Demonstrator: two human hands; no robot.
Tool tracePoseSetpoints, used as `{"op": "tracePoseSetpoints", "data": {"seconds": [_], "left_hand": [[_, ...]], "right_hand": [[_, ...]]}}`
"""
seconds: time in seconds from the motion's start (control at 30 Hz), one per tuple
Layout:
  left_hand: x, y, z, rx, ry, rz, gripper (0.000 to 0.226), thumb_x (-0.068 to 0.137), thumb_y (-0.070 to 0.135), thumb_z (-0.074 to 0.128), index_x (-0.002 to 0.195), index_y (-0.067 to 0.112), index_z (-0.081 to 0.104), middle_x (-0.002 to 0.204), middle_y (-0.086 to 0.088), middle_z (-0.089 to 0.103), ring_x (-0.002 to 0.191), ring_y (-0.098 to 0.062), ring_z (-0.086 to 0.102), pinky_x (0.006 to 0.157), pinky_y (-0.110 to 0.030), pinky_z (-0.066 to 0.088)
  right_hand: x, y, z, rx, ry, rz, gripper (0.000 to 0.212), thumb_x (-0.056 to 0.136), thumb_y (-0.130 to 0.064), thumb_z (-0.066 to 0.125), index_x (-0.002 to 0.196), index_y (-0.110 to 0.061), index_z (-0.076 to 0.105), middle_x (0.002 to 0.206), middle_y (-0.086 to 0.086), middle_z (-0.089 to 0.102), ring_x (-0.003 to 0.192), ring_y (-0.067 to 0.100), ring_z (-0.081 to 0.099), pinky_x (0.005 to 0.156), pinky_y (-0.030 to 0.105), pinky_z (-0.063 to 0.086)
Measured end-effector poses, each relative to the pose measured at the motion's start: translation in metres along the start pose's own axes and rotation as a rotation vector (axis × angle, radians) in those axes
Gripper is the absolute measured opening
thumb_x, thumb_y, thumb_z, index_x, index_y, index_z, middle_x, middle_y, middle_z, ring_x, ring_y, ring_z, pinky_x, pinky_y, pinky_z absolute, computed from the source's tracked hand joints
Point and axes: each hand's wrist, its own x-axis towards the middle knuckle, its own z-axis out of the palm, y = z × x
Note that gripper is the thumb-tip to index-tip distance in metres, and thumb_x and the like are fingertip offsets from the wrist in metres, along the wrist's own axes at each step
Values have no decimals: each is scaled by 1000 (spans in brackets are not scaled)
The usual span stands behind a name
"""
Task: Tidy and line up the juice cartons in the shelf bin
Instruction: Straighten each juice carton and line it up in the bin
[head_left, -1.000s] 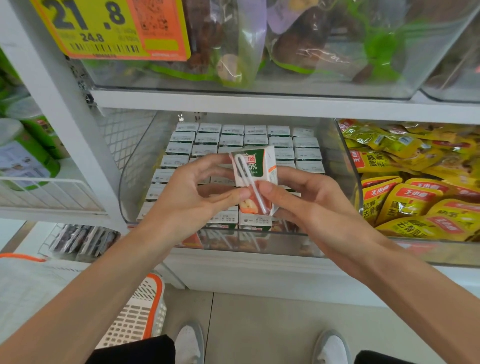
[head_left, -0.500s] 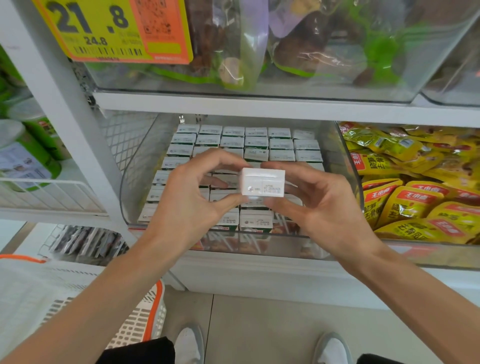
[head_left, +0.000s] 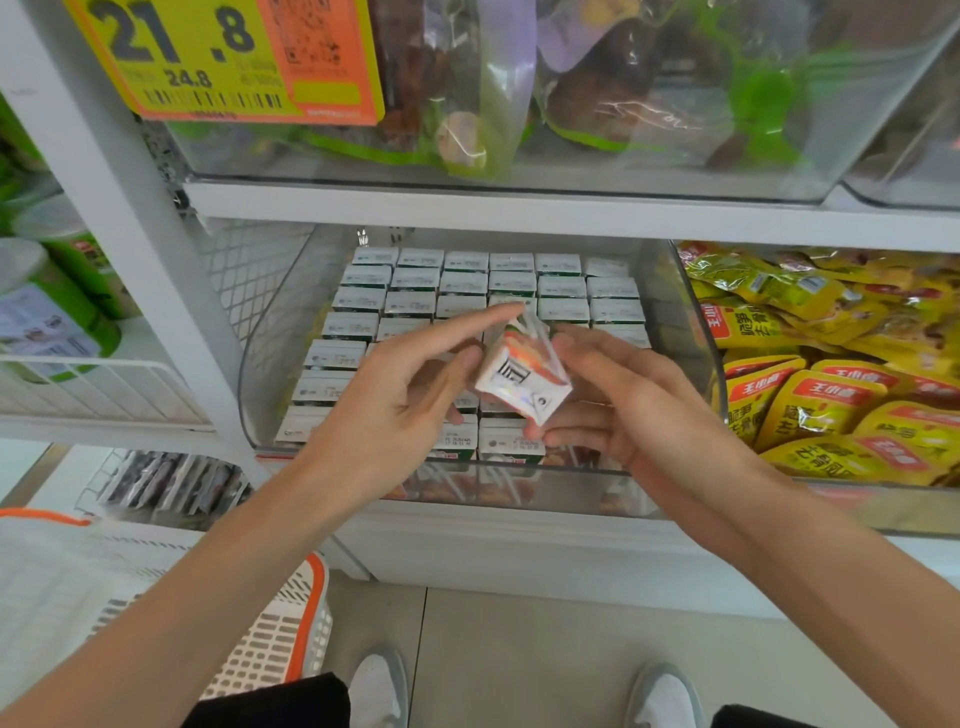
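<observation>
A clear shelf bin (head_left: 270, 343) holds rows of small juice cartons (head_left: 462, 285) standing upright, white tops showing. Above the bin's front rows, one juice carton (head_left: 519, 382) is tilted with its base turned towards me and its straw wrapper at the top. My right hand (head_left: 639, 410) grips it from the right and underneath. My left hand (head_left: 395, 410) is at the carton's left side with fingers stretched out; its index finger reaches over the carton's top and its thumb lies by the left edge. My hands hide part of the front rows.
Yellow snack packets (head_left: 831, 395) fill the bin to the right. A shelf board (head_left: 519, 213) with a bin of bagged goods and a yellow price tag (head_left: 223, 57) hangs close above. A white and orange basket (head_left: 270, 634) stands at my lower left.
The carton was turned from showing its top to showing its base, tilted. My left hand's fingers have straightened and loosened from it, while my right hand keeps hold.
</observation>
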Motion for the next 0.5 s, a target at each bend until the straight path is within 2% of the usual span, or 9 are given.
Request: {"op": "tracePoseSetpoints", "data": {"seconds": [0.1,0.17,0.27,0.37,0.5], "left_hand": [[0,1,2,-42,-15,6,40,107,27,50,145,37,56,133,13,69,98,-16,74,71,-22,58],[0,3,4,-61,-26,-3,42,103,35,51,145,40,54,136,16,67,98,-15,75,70,-23,59],[0,5,4,-66,-30,-10,43,103,36,51,146,38,54,136,16,67,97,-13,74,71,-21,58],[0,5,3,-50,-30,-14,44,104,33,51,147,34,55,136,12,67,98,-13,74,72,-20,57],[-1,5,3,-40,-38,-25,44,105,32,50,149,33,54,135,8,68,104,-15,74,76,-26,60]], "right_hand": [[3,-3,0,78,8,82,33,105,-38,61,106,-9,76,87,20,79,72,27,80,59,25,61],[4,-3,0,102,-10,99,38,106,-38,58,94,-11,82,86,20,79,71,26,80,58,25,61],[4,-3,-1,91,-46,93,43,106,-38,57,83,-17,86,89,20,80,72,25,80,59,25,62],[5,-2,-2,95,-55,94,43,106,-37,56,86,-10,84,88,21,80,71,25,80,59,24,61],[4,-1,-4,108,-63,95,39,108,-36,54,106,-4,76,90,22,79,75,27,81,61,25,62]]}}
